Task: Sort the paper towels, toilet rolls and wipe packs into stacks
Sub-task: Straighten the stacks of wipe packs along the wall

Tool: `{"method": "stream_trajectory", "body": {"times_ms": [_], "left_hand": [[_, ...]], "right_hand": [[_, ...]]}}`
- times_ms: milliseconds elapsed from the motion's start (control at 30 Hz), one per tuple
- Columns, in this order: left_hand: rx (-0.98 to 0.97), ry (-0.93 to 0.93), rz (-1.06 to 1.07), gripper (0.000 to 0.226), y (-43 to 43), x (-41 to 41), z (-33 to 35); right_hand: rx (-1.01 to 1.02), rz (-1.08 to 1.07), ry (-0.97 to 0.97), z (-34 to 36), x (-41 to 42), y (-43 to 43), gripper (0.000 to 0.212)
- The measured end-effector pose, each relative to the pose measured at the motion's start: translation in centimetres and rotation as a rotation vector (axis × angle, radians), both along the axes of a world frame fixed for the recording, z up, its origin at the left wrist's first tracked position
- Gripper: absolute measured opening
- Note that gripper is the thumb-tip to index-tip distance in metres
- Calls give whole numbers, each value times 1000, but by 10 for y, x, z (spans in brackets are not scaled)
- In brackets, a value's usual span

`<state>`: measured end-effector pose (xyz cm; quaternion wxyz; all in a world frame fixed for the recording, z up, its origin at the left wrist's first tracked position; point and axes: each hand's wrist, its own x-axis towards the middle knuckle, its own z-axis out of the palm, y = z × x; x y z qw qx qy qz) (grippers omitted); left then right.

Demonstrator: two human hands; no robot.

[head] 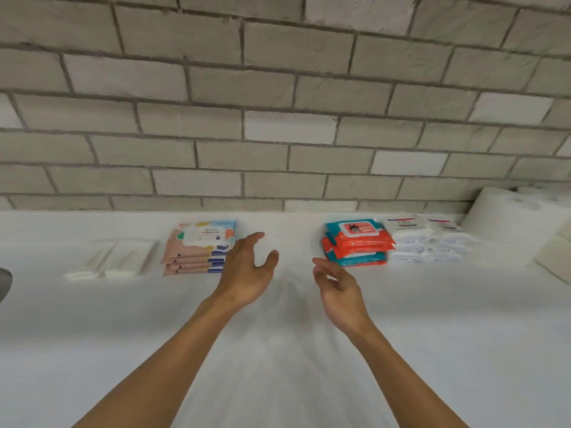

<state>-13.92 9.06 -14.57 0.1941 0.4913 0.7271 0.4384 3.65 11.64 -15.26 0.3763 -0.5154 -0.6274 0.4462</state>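
Two forearms (173, 350) stretch out over the white table (278, 381). The left hand (247, 267) is spread with relaxed fingers and grips nothing. It sits at the right edge of the pink-and-blue wipe packs (197, 251), contact unclear. The right hand (336, 288) is loosely open, also holding nothing, just near and left of the red-and-teal wipe packs (355, 242). Both hands sit in the wide gap between those stacks. Farther right lie white wipe packs (429, 242), then paper towel rolls (509, 214) against the brick wall (278, 118). Labels are too blurred to read.
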Motion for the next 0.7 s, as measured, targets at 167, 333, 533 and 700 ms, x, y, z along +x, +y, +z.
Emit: {"method": "stream_trajectory", "body": {"times_ms": [167, 333, 533, 700], "left_hand": [[-83, 60, -59, 58, 16, 49, -7], [-128, 124, -59, 61, 44, 94, -11], [-139, 217, -134, 65, 87, 124, -23], [-205, 266, -140, 67, 116, 145, -30]], "right_hand": [[-14, -36, -59, 3, 47, 14, 30], [-11, -36, -152, -3, 85, 49, 31], [-4, 27, -257, -11, 124, 95, 35], [-22, 52, -258, -15, 142, 134, 35]]}}
